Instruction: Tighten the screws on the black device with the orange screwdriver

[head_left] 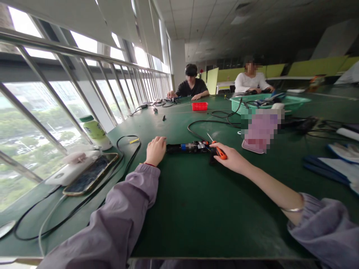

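Observation:
A long black device (187,147) with a blue band and exposed parts along its middle lies across the green table in front of me. Its left end is under my left hand (156,150), whose fingers curl closed on it. My right hand (230,158) is closed around a screwdriver (221,153) with an orange and black handle. The thin metal shaft points up and to the left, above the device's right end. Part of that end is hidden behind my right hand, and its small parts are too fine to make out.
Left are a phone (91,175), a white power bank (73,167), a green-capped bottle (95,132) and looped cables. Ahead stand a red basket (200,107) and a green basket (269,103). A pinkish phone (259,134) and blue-white gloves (333,166) lie right. Two people sit across.

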`<state>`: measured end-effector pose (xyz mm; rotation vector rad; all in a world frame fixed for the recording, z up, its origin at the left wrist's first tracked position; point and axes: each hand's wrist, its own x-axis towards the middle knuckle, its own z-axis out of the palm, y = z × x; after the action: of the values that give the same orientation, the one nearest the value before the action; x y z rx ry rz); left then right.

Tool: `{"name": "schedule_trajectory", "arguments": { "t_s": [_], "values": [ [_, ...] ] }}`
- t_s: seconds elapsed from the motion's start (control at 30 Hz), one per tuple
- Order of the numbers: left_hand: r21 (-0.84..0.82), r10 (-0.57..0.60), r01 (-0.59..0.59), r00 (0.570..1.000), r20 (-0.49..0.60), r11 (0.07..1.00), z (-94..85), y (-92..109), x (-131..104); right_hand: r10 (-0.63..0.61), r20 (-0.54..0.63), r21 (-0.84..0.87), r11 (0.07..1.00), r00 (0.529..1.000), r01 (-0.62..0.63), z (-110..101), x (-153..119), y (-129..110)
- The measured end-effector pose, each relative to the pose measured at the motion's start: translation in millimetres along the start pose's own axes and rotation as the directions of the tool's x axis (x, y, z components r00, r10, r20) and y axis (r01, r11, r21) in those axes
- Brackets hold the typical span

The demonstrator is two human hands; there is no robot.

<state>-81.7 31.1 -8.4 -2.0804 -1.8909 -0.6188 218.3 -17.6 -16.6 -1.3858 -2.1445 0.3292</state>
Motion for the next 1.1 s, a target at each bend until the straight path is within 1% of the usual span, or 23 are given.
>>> {"name": "schedule_trajectory", "arguments": {
  "t_s": [0.03, 0.1, 0.13, 0.17, 0.2, 0.27, 0.37, 0.47, 0.5, 0.53, 0.57, 0.63, 0.7, 0.73, 0.8, 0.83, 0.87, 0.93, 0.97, 1.0, 1.03, 1.07, 1.1],
  "values": [
    [0.033, -0.046, 0.045, 0.999, 0.015, 0.998, -0.8, -13.3, 1.3, -0.006, 0.006, -0.008, 1.0, 1.0, 0.006, -0.2, 0.0, 0.0],
    [0.079, -0.098, 0.094, 0.994, 0.053, 0.992, -1.0, -37.8, 3.3, -0.009, 0.02, -0.02, 1.0, 1.0, 0.01, -0.9, -0.2, -0.4],
    [0.086, -0.119, 0.114, 0.992, 0.049, 0.99, -0.5, -47.5, 4.0, -0.011, 0.024, -0.022, 1.0, 1.0, 0.012, -1.3, -0.4, -0.7],
    [0.089, -0.107, 0.102, 0.993, 0.055, 0.991, 0.1, -55.0, 4.5, -0.014, 0.026, -0.022, 1.0, 1.0, 0.014, -1.7, -0.5, -1.0],
    [0.089, -0.088, 0.082, 0.994, 0.07, 0.993, 0.7, -60.1, 4.9, -0.015, 0.026, -0.022, 1.0, 1.0, 0.016, -2.0, -0.7, -1.3],
    [0.099, -0.042, 0.032, 0.994, 0.101, 0.995, 1.0, -63.5, 5.2, -0.015, 0.028, -0.026, 1.0, 0.999, 0.016, -2.5, -0.9, -1.8],
    [0.149, 0.015, -0.035, 0.991, 0.137, 0.988, -3.2, -56.9, 5.6, -0.016, 0.037, -0.038, 0.999, 0.999, 0.017, -2.8, -1.0, -2.2],
    [0.227, 0.025, -0.062, 0.987, 0.162, 0.972, -14.9, -41.3, 6.3, -0.019, 0.041, -0.042, 0.999, 0.999, 0.021, -2.9, -1.1, -2.6],
    [0.258, 0.016, -0.064, 0.983, 0.184, 0.964, -19.9, -34.0, 6.1, -0.018, 0.042, -0.044, 0.999, 0.999, 0.02, -3.0, -1.1, -2.7],
    [0.305, -0.016, -0.053, 0.975, 0.219, 0.951, -25.1, -25.6, 5.4, -0.018, 0.041, -0.045, 0.999, 0.999, 0.02, -3.0, -1.2, -2.6],
    [0.352, -0.056, -0.038, 0.966, 0.254, 0.935, -30.0, -15.7, 3.7, -0.019, 0.038, -0.045, 0.999, 0.999, 0.021, -3.1, -1.3, -2.4],
    [0.382, -0.093, -0.016, 0.959, 0.267, 0.924, -38.2, 8.0, -3.3, -0.02, 0.029, -0.042, 0.999, 0.999, 0.022, -3.3, -1.6, -2.0],
    [0.383, -0.091, -0.029, 0.953, 0.29, 0.923, -43.9, 36.1, -16.3, -0.011, 0.031, -0.046, 0.999, 0.999, 0.013, -3.3, -1.9, -2.0],
    [0.372, -0.071, -0.051, 0.949, 0.306, 0.927, -46.1, 51.0, -24.6, -0.004, 0.033, -0.049, 0.999, 0.999, 0.006, -3.2, -1.9, -2.3],
    [0.329, 0.012, -0.129, 0.942, 0.334, 0.935, -49.3, 79.8, -42.6, 0.007, 0.031, -0.045, 0.999, 0.999, -0.005, -2.4, -1.7, -3.1],
    [0.292, 0.087, -0.193, 0.937, 0.337, 0.937, -50.1, 92.4, -51.1, 0.007, 0.02, -0.036, 0.999, 1.0, -0.006, -1.7, -1.4, -3.6],
    [0.238, 0.184, -0.277, 0.919, 0.349, 0.931, -50.3, 103.0, -58.4, 0.006, 0.003, -0.025, 1.0, 1.0, -0.006, -0.8, -1.2, -3.9],
    [0.127, 0.376, -0.438, 0.862, 0.34, 0.89, -47.9, 117.1, -67.8, 0.019, -0.027, -0.004, 1.0, 0.999, -0.019, 1.3, -0.5, -3.8],
    [0.087, 0.438, -0.488, 0.838, 0.324, 0.869, -45.1, 120.2, -69.7, 0.029, -0.033, 0.0, 1.0, 0.999, -0.029, 2.2, -0.3, -3.3],
    [0.057, 0.479, -0.517, 0.824, 0.304, 0.854, -41.5, 120.8, -69.7, 0.038, -0.032, -0.002, 0.999, 0.999, -0.038, 2.9, -0.2, -2.7],
    [0.03, 0.501, -0.529, 0.819, 0.28, 0.848, -37.3, 119.4, -68.2, 0.044, -0.026, -0.006, 0.999, 0.999, -0.044, 3.4, -0.1, -1.9],
    [0.003, 0.508, -0.526, 0.823, 0.252, 0.851, -32.7, 116.4, -65.5, 0.044, -0.018, -0.009, 0.999, 0.999, -0.045, 3.6, -0.2, -1.2],
    [-0.027, 0.499, -0.506, 0.837, 0.223, 0.862, -28.2, 112.4, -62.0, 0.039, -0.014, -0.011, 0.999, 0.999, -0.039, 3.5, -0.5, -0.7]
  ]
}}
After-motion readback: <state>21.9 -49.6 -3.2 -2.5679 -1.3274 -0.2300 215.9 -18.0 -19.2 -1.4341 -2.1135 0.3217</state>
